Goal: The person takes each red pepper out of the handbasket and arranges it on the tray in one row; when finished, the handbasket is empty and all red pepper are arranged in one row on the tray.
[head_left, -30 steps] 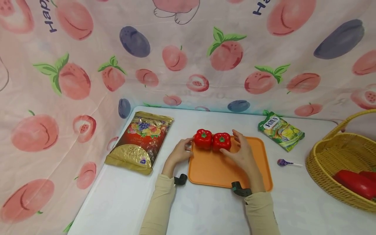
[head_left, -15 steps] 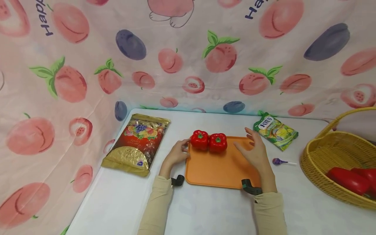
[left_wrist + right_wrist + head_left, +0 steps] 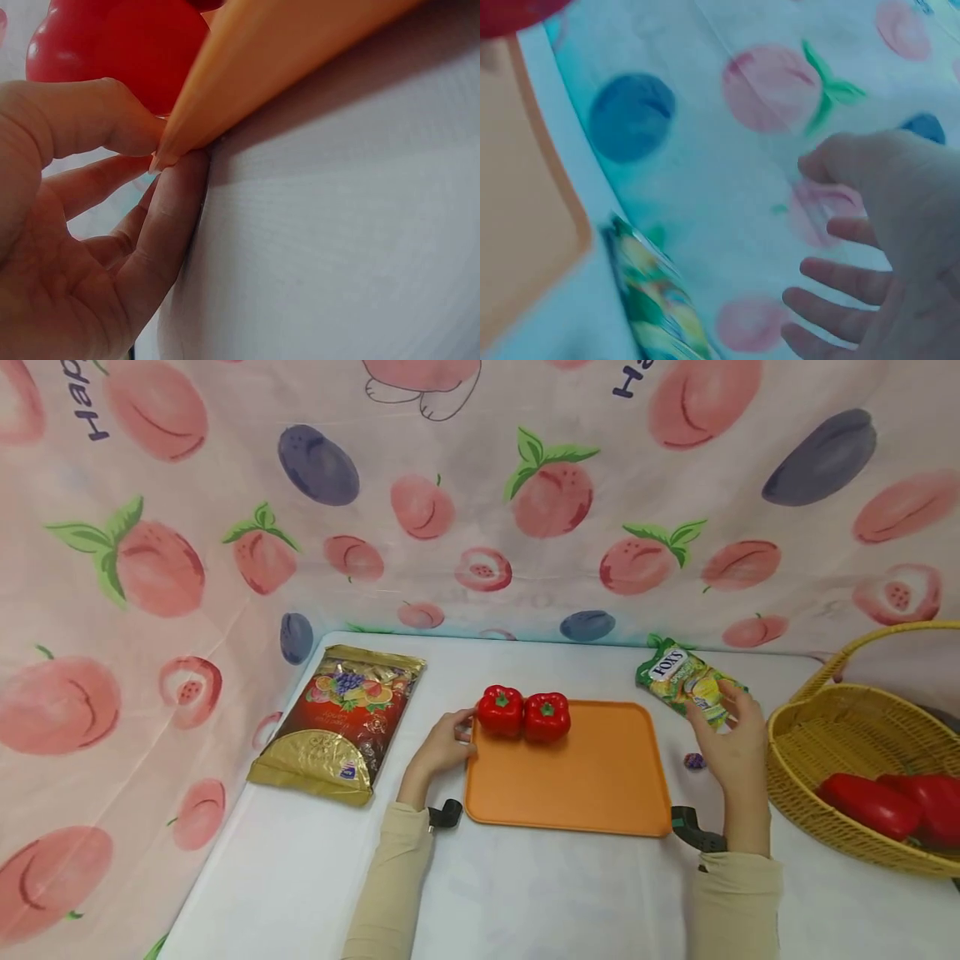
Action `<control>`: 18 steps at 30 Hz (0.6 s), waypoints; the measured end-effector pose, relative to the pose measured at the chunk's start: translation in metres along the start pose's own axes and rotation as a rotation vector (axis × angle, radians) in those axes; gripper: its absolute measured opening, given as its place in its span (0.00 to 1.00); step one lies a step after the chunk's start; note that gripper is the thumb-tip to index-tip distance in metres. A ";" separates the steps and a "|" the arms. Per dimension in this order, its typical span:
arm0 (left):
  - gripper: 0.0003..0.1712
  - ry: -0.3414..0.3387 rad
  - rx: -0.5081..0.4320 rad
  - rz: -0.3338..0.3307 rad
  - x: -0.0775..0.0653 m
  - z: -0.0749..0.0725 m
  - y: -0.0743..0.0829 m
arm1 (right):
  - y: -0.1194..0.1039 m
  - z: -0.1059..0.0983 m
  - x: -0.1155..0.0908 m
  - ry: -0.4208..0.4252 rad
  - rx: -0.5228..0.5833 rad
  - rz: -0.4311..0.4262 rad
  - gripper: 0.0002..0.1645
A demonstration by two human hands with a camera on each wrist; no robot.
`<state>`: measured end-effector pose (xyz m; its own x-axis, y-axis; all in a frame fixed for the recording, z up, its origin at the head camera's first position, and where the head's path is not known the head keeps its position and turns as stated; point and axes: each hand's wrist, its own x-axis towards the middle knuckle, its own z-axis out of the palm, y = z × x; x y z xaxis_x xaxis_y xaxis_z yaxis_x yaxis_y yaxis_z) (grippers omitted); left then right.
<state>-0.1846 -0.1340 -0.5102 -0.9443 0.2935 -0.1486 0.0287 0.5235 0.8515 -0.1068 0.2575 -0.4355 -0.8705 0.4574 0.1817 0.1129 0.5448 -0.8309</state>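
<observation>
Two shiny red bell peppers, a left one (image 3: 500,710) and a right one (image 3: 547,718), stand side by side at the far left corner of an orange tray (image 3: 577,785). My left hand (image 3: 442,747) pinches the tray's left rim; the left wrist view shows the thumb (image 3: 127,127) above the edge and a finger underneath. My right hand (image 3: 731,745) is off the tray to the right, fingers spread and holding nothing. It overlaps a green Fox's candy bag (image 3: 671,670) in the head view. Near its wrist lies a purple-wrapped lollipop (image 3: 694,762), its stick hidden.
A yellow wicker basket (image 3: 795,727) with a tall handle stands at the right, holding long red peppers (image 3: 870,806). On the left lies a large brown and gold candy bag (image 3: 318,752). A fruit-print cloth (image 3: 480,485) hangs behind the white table.
My right hand has drawn away from the right bell pepper and moved right, past the tray's edge toward the basket. The left hand stays at the tray's left rim.
</observation>
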 end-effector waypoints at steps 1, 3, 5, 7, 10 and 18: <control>0.42 0.000 0.003 -0.005 0.000 0.000 0.000 | 0.002 -0.006 0.002 0.023 -0.004 0.020 0.36; 0.41 0.004 0.006 -0.010 0.000 0.000 0.001 | 0.007 -0.019 0.006 0.048 -0.016 0.071 0.36; 0.41 0.008 0.002 -0.014 0.000 0.000 0.001 | 0.013 -0.031 0.010 0.073 -0.026 0.118 0.35; 0.41 0.011 -0.001 -0.014 -0.001 0.000 0.000 | 0.021 -0.044 0.013 0.109 -0.030 0.136 0.35; 0.41 0.007 0.000 -0.001 0.000 0.002 -0.002 | 0.031 -0.065 0.014 0.133 -0.053 0.178 0.36; 0.41 0.009 0.007 0.016 -0.001 0.001 0.001 | 0.052 -0.116 0.006 0.164 -0.268 0.380 0.40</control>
<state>-0.1834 -0.1335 -0.5097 -0.9468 0.2943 -0.1304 0.0461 0.5249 0.8499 -0.0505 0.3703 -0.4162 -0.6592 0.7519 -0.0093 0.5458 0.4699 -0.6938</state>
